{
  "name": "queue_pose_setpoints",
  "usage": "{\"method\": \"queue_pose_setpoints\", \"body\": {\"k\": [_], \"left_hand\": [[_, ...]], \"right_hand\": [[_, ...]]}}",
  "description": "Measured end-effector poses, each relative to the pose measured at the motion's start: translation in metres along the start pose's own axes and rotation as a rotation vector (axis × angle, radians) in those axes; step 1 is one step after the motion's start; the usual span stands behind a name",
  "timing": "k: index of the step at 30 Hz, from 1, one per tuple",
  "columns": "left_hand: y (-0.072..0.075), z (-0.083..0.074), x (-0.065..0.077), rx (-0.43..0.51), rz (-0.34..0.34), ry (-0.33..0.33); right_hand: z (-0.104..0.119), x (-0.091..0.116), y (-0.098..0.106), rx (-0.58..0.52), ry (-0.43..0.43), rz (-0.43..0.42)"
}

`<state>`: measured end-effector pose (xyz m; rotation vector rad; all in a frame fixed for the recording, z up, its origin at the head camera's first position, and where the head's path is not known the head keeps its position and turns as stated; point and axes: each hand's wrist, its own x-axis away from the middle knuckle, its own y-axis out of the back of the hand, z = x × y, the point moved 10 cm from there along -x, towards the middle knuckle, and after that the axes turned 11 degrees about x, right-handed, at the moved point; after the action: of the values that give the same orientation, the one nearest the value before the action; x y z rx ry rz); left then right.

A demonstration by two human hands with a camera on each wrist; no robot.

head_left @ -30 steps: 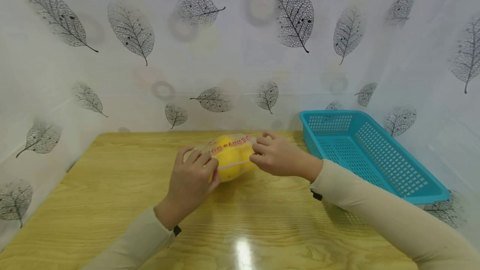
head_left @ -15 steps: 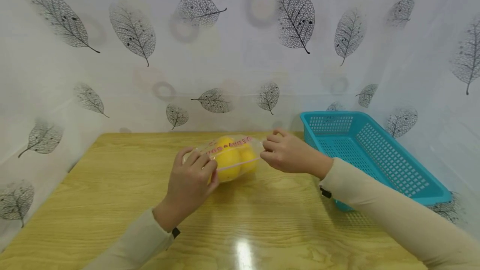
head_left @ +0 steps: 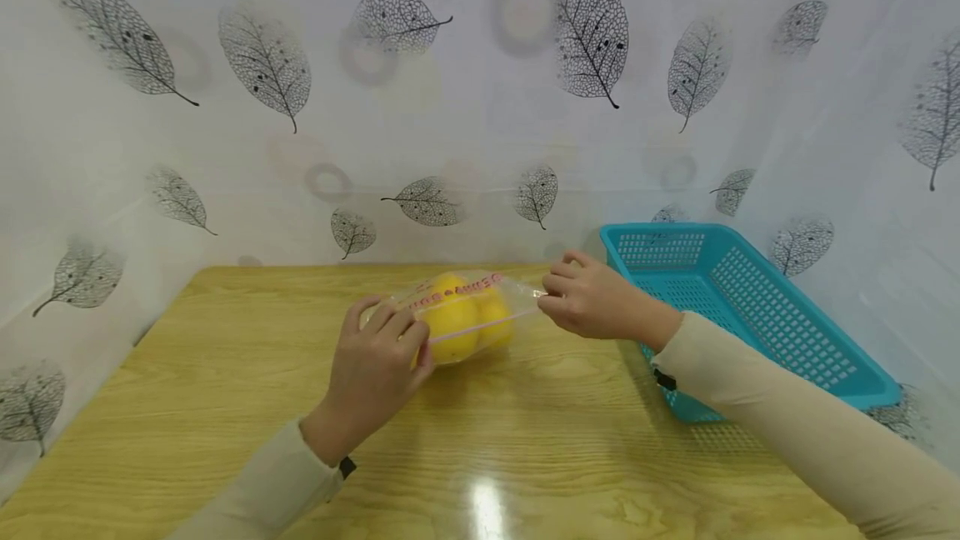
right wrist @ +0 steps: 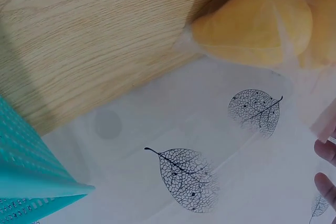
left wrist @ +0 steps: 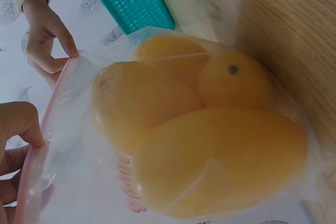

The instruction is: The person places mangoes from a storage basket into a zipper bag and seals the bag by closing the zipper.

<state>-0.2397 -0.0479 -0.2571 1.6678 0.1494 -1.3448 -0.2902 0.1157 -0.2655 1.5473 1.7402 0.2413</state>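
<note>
A clear zip bag (head_left: 517, 294) with red print and a pink zip strip lies over the table, holding several yellow, lemon-like fruits (head_left: 452, 323). The left hand (head_left: 375, 365) grips the bag's left end from above, and in the left wrist view its fingers (left wrist: 18, 124) pinch the pink zip edge. At the opposite end, the right hand (head_left: 596, 298) pinches the stretched corner between thumb and forefinger. In the right wrist view the fruits (right wrist: 257, 24) show at the upper right, and fingertips peek in at the right edge beside the pink strip.
A turquoise perforated basket (head_left: 693, 269) stands at the right on the wooden table (head_left: 225, 407), partly behind the right forearm. A white curtain with a leaf print (head_left: 465, 123) hangs along the table's back edge.
The right hand has drawn away to the right, pulling the bag's corner out into a taut stretch of film. The left hand has barely shifted, slightly left.
</note>
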Motion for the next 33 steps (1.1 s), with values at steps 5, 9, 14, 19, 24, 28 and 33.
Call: {"method": "queue_pose_setpoints", "body": {"k": [5, 9, 14, 19, 24, 28, 33], "left_hand": [[0.001, 0.001, 0.001, -0.001, 0.003, 0.002], [0.001, 0.001, 0.001, -0.006, 0.008, 0.001], [0.001, 0.001, 0.001, -0.006, 0.007, 0.0], [0.001, 0.0, 0.001, -0.002, 0.002, -0.002], [0.001, 0.001, 0.001, 0.0, 0.006, 0.001], [0.002, 0.002, 0.001, -0.001, 0.008, 0.013], [0.002, 0.004, 0.002, 0.0, 0.014, 0.03]], "right_hand": [[-0.004, 0.003, 0.0, -0.007, -0.006, 0.006], [-0.005, 0.005, 0.0, 0.003, -0.004, 0.006], [-0.007, 0.007, -0.001, 0.0, -0.004, -0.004], [-0.009, 0.01, -0.004, 0.001, -0.008, -0.002], [-0.01, 0.009, -0.004, 0.001, -0.011, 0.0], [-0.011, 0.008, -0.003, 0.003, -0.017, 0.003], [-0.011, 0.007, -0.003, 0.002, -0.019, 0.007]]}}
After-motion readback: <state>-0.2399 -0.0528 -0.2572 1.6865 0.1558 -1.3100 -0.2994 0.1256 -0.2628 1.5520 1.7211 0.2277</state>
